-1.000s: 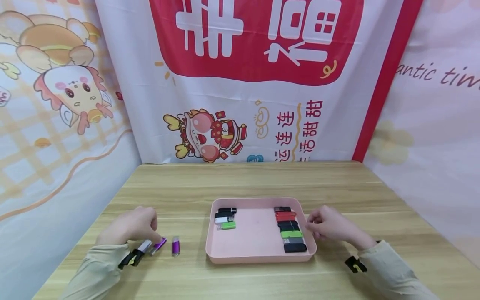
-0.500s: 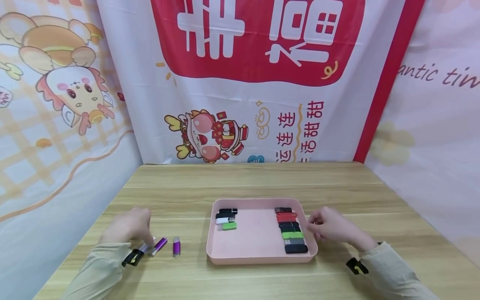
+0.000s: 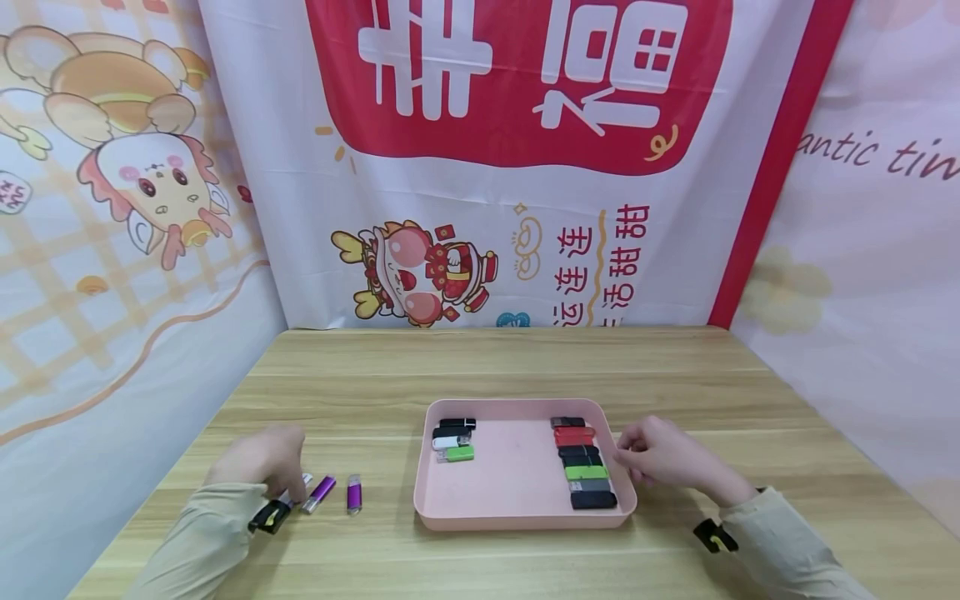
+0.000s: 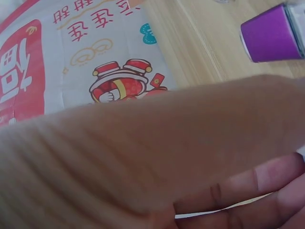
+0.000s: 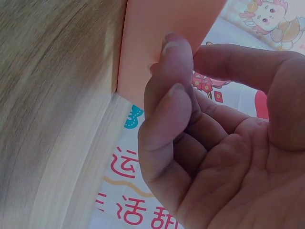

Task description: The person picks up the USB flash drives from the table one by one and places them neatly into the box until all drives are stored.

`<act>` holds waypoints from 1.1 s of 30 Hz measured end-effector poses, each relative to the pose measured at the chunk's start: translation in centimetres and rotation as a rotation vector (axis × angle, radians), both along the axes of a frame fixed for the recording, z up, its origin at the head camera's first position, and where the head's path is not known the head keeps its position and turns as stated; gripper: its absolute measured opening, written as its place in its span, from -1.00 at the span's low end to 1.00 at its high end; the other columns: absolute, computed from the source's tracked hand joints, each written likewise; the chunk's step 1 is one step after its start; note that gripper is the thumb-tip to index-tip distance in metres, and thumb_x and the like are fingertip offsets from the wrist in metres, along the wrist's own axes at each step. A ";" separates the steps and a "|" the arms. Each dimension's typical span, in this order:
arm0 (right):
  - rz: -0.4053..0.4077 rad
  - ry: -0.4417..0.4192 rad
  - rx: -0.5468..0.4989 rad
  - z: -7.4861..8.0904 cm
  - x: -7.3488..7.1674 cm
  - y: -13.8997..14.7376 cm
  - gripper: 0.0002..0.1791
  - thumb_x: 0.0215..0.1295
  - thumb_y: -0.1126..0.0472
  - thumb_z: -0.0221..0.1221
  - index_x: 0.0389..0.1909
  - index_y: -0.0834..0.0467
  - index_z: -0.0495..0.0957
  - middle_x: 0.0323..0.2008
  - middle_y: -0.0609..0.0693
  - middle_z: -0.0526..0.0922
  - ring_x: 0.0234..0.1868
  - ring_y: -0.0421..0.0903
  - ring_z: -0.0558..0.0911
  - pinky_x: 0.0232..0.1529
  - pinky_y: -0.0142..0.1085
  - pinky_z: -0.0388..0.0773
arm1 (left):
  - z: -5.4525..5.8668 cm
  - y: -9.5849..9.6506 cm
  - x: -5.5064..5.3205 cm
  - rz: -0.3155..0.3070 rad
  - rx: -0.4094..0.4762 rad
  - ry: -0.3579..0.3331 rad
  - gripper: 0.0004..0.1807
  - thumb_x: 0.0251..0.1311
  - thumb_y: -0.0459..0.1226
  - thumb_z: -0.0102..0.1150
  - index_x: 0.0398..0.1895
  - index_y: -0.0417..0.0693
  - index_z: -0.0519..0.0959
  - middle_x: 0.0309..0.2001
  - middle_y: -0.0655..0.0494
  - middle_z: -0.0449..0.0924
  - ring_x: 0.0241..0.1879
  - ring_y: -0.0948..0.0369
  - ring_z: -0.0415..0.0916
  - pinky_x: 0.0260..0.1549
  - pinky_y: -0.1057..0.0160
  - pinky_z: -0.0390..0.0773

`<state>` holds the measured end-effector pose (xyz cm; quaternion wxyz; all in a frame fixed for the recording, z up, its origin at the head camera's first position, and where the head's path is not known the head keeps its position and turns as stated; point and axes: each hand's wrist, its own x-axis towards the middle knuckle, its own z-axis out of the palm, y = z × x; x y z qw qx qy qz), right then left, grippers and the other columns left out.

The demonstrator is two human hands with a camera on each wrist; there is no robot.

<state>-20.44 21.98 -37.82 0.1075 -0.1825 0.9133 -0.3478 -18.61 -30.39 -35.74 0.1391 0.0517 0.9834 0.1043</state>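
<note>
In the head view my left hand (image 3: 262, 462) is at the table's left, its fingertips pinching a white USB stick (image 3: 307, 479), mostly covered by the fingers. Just right of it lies a purple USB stick (image 3: 320, 493), and a second purple USB stick (image 3: 354, 494) lies further right. The left wrist view has the thumb across it, with part of a purple stick (image 4: 269, 36) beyond; the white one is out of sight there. My right hand (image 3: 660, 454) holds the right wall of a pink tray (image 3: 525, 522); the right wrist view shows curled fingers against its outer wall (image 5: 143, 43).
Inside the tray, several USB sticks line the left side, a green stick (image 3: 456, 454) nearest. Another column along the right side ends in a black stick (image 3: 594, 500). Printed cloths stand behind and on both sides of the wooden table (image 3: 480, 358).
My left hand has left the purple stick and moved a little left onto the white one. The right hand stays at the tray's wall. The whole head view has shifted slightly.
</note>
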 end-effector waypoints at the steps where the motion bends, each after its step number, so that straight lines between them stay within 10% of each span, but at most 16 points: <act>1: 0.002 0.002 -0.001 0.0 0.0 0.0 -0.88 0.34 0.27 0.20 -0.42 0.17 0.60 -0.67 0.00 0.54 -0.68 -0.10 0.49 -0.68 -0.38 0.36 | 0.0 0.0 0.0 0.001 -0.001 -0.004 -0.80 -0.36 -0.40 0.36 -0.71 -0.11 0.47 -0.75 0.09 0.50 -0.74 0.26 0.36 -0.72 0.35 0.30; 13: 0.010 0.002 0.001 0.0 0.2 -0.1 -0.87 0.34 0.28 0.19 -0.42 0.18 0.60 -0.67 0.00 0.54 -0.69 -0.12 0.48 -0.69 -0.39 0.35 | -0.1 0.0 -0.1 -0.001 0.069 -0.048 -0.81 -0.30 -0.48 0.28 -0.67 -0.14 0.44 -0.77 0.10 0.46 -0.77 0.29 0.32 -0.76 0.40 0.25; 20: 0.012 0.012 0.005 0.0 0.1 -0.1 -0.87 0.34 0.28 0.19 -0.43 0.17 0.60 -0.69 -0.01 0.54 -0.69 -0.10 0.49 -0.69 -0.39 0.34 | -0.5 0.0 -0.8 -0.041 0.102 -0.002 -0.72 -0.31 -0.48 0.18 -0.91 0.00 0.38 -0.89 0.24 0.30 -0.86 0.38 0.14 -0.80 0.43 0.03; 33: 0.019 0.010 -0.009 -0.1 0.0 0.0 -0.87 0.34 0.28 0.19 -0.42 0.18 0.60 -0.68 0.00 0.54 -0.69 -0.12 0.47 -0.69 -0.40 0.35 | -0.7 -0.2 -1.4 -0.084 0.079 0.153 -0.76 -0.32 -0.34 0.32 -0.77 0.01 0.40 -0.74 0.22 0.35 -0.71 0.28 0.23 -0.73 0.32 0.13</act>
